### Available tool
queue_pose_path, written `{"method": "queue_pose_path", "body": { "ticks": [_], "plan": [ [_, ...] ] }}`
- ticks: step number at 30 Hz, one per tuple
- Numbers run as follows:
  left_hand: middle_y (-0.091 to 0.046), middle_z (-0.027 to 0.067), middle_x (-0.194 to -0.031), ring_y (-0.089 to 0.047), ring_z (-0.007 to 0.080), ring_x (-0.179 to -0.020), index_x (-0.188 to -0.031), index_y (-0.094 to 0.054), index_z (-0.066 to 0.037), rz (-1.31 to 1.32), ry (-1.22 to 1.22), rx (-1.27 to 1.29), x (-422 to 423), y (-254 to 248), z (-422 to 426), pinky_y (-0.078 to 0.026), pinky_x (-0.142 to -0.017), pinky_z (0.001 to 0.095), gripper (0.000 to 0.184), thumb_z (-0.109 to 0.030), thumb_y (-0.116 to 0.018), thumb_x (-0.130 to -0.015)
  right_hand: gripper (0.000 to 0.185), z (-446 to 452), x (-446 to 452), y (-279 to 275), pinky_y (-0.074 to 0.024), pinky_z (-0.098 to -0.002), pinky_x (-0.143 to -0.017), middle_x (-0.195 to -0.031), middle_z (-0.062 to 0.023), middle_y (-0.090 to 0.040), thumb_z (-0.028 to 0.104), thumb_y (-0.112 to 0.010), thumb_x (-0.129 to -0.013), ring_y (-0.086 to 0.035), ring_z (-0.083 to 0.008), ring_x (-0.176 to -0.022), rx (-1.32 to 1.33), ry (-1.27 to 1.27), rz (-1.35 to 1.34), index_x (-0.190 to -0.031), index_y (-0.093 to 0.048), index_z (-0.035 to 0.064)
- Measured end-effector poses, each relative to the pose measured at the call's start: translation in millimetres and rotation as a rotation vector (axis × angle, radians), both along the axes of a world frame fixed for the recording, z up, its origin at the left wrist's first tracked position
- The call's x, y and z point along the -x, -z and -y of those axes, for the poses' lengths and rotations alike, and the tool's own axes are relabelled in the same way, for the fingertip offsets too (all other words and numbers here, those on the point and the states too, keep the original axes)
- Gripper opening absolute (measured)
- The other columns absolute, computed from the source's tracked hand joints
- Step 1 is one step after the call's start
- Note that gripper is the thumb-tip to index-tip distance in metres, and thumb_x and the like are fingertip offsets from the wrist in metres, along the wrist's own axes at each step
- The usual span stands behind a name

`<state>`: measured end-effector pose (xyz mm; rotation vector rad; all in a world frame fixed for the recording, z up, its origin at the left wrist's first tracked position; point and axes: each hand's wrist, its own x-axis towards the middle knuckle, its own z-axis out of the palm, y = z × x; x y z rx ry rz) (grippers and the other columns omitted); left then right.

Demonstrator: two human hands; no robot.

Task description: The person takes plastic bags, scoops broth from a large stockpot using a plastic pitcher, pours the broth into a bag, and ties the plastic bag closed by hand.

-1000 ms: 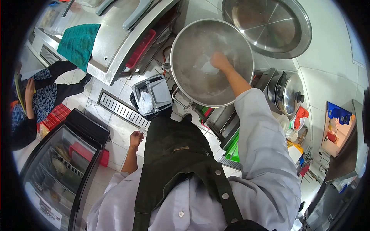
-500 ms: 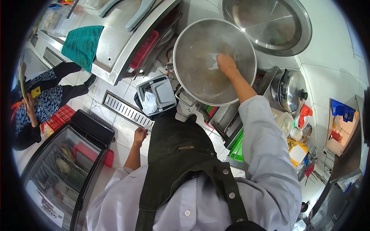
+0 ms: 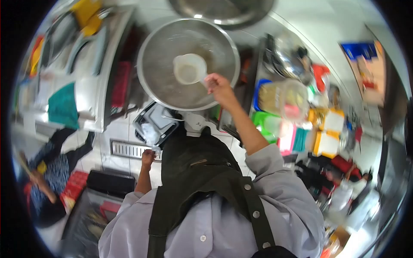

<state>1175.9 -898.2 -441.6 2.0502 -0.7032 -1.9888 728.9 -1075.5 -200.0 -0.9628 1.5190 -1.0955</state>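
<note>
Head view: right grip (image 3: pixel 220 89) clasps white scoop (image 3: pixel 189 69) over pot (image 3: pixel 150 84); left grip (image 3: pixel 147 159) apparently pinches plastic (image 3: pixel 156 150).

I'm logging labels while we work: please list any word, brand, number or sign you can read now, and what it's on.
No text can be read.
Small patch on the apron: too small to read.
Yellow patch on the other person's clothes: too blurred to read.
White jug in the right hand: no marking can be made out.
</note>
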Motion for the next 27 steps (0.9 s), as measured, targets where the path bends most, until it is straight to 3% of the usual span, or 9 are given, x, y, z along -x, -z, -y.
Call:
{"method": "queue_pose_path", "body": {
  "ticks": [3,6,9,14,19,21,25,26,27],
  "plan": [
    [-0.061,0.0061,-0.07,-0.06,0.0129,-0.056,-0.094,-0.056,-0.004,-0.053,0.128,0.006,7,27,29,-0.042,-0.042,0.0234,0.018,-0.011,-0.066,-0.08,0.022,-76,6,-63,-0.0429,-0.0236,-0.061,-0.071,0.0005,-0.052,0.023,-0.052,-0.097,-0.048,-0.008,-0.063,-0.096,0.103,-0.052,-0.094,-0.061,0.0025],
    [-0.06,0.0059,-0.067,-0.056,0.0123,-0.049,-0.1,-0.054,-0.007,0.021,0.29,0.027,41,16,59,-0.04,-0.039,0.0241,0.022,-0.008,-0.065,-0.08,0.016,-169,16,-88,-0.0412,-0.0236,-0.06,-0.073,-0.0006,-0.053,0.015,-0.052,-0.096,-0.05,-0.008,-0.065,-0.096,0.341,0.054,-0.093,-0.058,0.0007],
    [-0.058,0.0051,-0.069,-0.057,0.0123,-0.052,-0.114,-0.052,-0.011,-0.023,0.508,0.117,73,3,77,-0.04,-0.042,0.0244,0.031,-0.007,-0.059,-0.084,0.015,-270,25,-103,-0.0404,-0.0219,-0.06,-0.072,-0.0001,-0.053,0.013,-0.049,-0.096,-0.05,-0.007,-0.065,-0.084,0.532,-0.044,-0.091,-0.059,0.0026],
    [-0.061,0.0058,-0.071,-0.057,0.0115,-0.054,-0.116,-0.059,-0.007,-0.034,0.677,0.202,127,-14,82,-0.042,-0.046,0.0255,0.032,-0.009,-0.056,-0.084,0.023,-410,45,-80,-0.0404,-0.0218,-0.062,-0.074,0.0005,-0.054,0.022,-0.052,-0.097,-0.048,-0.007,-0.065,-0.099,0.922,-0.009,-0.091,-0.059,0.0012],
    [-0.064,0.0066,-0.072,-0.058,0.0121,-0.056,-0.113,-0.062,-0.003,0.037,0.836,0.302,161,-42,64,-0.047,-0.051,0.0269,0.03,-0.01,-0.059,-0.084,0.03,-436,84,-41,-0.0418,-0.0229,-0.062,-0.075,0.0004,-0.054,0.03,-0.053,-0.097,-0.048,-0.0076,-0.066,-0.049,0.882,-0.183,-0.095,-0.06,0.0003],
    [-0.064,0.0059,-0.074,-0.058,0.0115,-0.062,-0.112,-0.062,-0.001,-0.031,0.762,0.294,170,-57,49,-0.048,-0.057,0.0269,0.028,-0.011,-0.059,-0.086,0.028,-431,94,-26,-0.0429,-0.0243,-0.062,-0.077,-0.0004,-0.055,0.028,-0.053,-0.098,-0.049,-0.0083,-0.066,-0.016,0.856,-0.174,-0.097,-0.06,0.0001],
    [-0.065,0.0064,-0.076,-0.06,0.0126,-0.069,-0.105,-0.064,0.0,-0.022,0.892,0.545,179,-81,18,-0.048,-0.063,0.0278,0.023,-0.011,-0.058,-0.086,0.021,-437,93,0,-0.0454,-0.0263,-0.064,-0.079,-0.0018,-0.056,0.02,-0.053,-0.098,-0.052,-0.0095,-0.068,0.108,0.86,-0.047,-0.098,-0.059,-0.0003],
    [-0.066,0.0068,-0.076,-0.06,0.0132,-0.071,-0.102,-0.065,0.001,-0.02,0.974,0.655,184,-95,10,-0.048,-0.065,0.0286,0.022,-0.011,-0.058,-0.086,0.02,-443,88,5,-0.046,-0.0259,-0.065,-0.08,-0.0021,-0.057,0.02,-0.053,-0.098,-0.054,-0.01,-0.07,0.09,1.009,-0.071,-0.099,-0.058,0.0004],
    [-0.065,0.0087,-0.075,-0.06,0.0144,-0.072,-0.095,-0.068,0.001,0.06,0.872,0.59,182,-84,-1,-0.048,-0.067,0.0291,0.02,-0.012,-0.057,-0.085,0.019,-449,83,10,-0.0465,-0.0254,-0.066,-0.081,-0.0024,-0.057,0.019,-0.053,-0.098,-0.055,-0.0106,-0.072,0.07,1.158,-0.097,-0.1,-0.058,0.0011]
  ]
}}
